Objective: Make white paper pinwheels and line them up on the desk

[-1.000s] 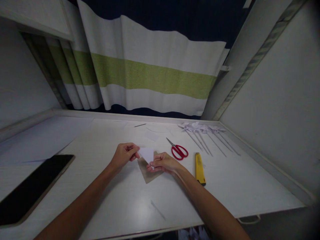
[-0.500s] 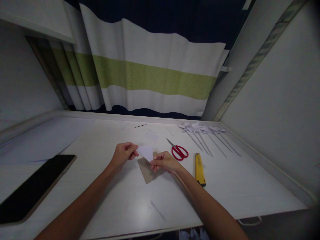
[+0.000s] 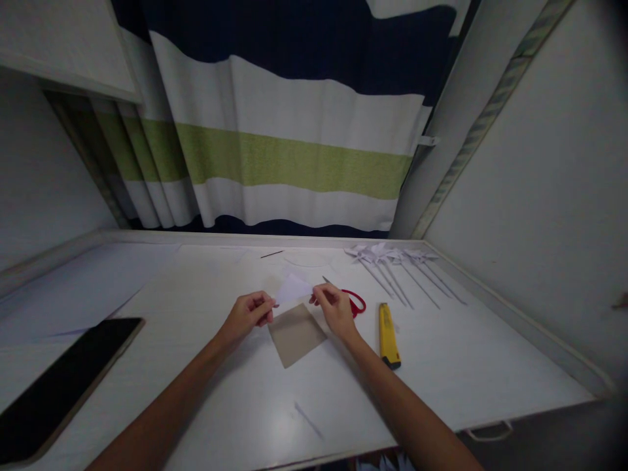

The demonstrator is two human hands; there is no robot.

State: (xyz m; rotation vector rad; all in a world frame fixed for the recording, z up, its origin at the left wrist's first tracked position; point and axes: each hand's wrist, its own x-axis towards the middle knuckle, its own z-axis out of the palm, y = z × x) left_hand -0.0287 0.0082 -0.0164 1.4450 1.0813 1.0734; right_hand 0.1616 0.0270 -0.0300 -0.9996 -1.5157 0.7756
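Observation:
Between my two hands is a folded white paper triangle [image 3: 294, 289], its long edge toward me. My left hand [image 3: 251, 311] pinches its left corner, while the fingers of my right hand [image 3: 334, 306] are closed on the right corner. Just below the paper, a grey-brown square card [image 3: 297, 335] lies on the table. Red-handled scissors [image 3: 357, 302] lie right behind my right hand, which hides part of them. To the right rests a yellow box cutter [image 3: 388, 335] with a dark end.
Several white paper flowers [image 3: 380, 253] on thin stems lie at the back right. A dark phone [image 3: 69, 386] and large white sheets [image 3: 88, 281] occupy the left. A thin black stick [image 3: 271, 254] lies at the back, a paper sliver [image 3: 309, 420] near the front edge.
My right hand has moved up and right to the triangle's other corner. The paper has turned so its long edge faces me, and more of the card below shows.

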